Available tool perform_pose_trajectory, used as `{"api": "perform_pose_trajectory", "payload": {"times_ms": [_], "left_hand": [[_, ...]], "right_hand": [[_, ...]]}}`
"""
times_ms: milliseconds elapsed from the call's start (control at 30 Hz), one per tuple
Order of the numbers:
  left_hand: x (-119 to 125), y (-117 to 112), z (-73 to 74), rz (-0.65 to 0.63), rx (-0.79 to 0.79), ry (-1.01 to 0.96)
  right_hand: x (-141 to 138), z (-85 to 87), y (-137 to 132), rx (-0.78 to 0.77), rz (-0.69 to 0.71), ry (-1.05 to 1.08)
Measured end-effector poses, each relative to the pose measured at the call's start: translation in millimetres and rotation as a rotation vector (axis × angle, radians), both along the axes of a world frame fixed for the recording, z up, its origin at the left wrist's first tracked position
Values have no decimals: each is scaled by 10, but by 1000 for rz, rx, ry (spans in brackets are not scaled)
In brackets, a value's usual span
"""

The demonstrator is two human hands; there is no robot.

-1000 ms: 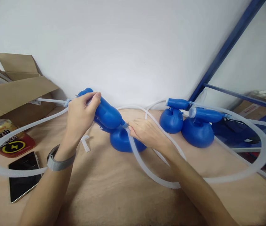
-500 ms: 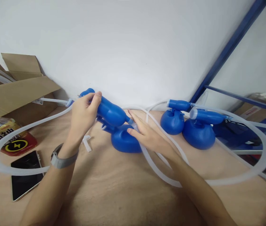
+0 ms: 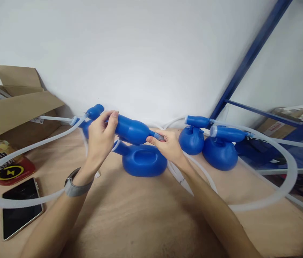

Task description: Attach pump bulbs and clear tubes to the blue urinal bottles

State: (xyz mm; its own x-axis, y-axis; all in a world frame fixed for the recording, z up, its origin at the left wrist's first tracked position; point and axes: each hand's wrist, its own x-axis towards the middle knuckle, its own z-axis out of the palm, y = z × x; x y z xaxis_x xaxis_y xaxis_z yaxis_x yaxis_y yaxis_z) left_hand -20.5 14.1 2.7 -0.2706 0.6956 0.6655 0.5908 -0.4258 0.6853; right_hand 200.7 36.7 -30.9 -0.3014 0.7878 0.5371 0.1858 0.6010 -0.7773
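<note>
Both hands point(image 3: 101, 132) on the blue nozzle point(image 3: 133, 129), now more level than before.

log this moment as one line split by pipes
left grip: holding blue bottle-shaped part | right grip: on its clear tip | on table: blue vessel, phone

The held piece point(image 3: 134, 130) and the jug point(image 3: 140, 170) are uniform blue; the tubing point(image 3: 292, 172) is milky white. The bottle point(image 3: 13, 166) shows red and yellow, with black characters and a yellow-ringed bolt on black. The strap point(image 3: 78, 189) is grey, phone screen point(image 3: 19, 216) black, box point(image 3: 19, 110) brown, table point(image 3: 130, 222) light brown, wall point(image 3: 140, 53) white, frame point(image 3: 251, 61) dark blue.
</note>
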Motion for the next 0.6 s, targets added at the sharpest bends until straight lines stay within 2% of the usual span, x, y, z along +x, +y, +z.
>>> {"api": "perform_pose_trajectory", "payload": {"times_ms": [33,167,200,267,367,500,567,600], "left_hand": [[26,-39,8,30,20,8],[63,-279,125,91,125,-14],[40,-326,168,103,134,-9],[-59,-354,243,151,115,49],[-331,-203,279,228,33,160],[-690,62,211,275,-76,103],[-714,84,188,237,-77,37],[-669,63,183,203,-64,17]], "right_hand": [[23,-18,34,32,-55,-4],[251,-50,218,142,-430,-30],[325,-45,259,144,-446,-62],[449,-37,318,99,-363,-207],[509,-88,373,-30,-268,-484],[359,-279,427,-138,-417,-680],[236,-331,399,-92,-427,-667],[173,-330,357,-38,-379,-622]]}}
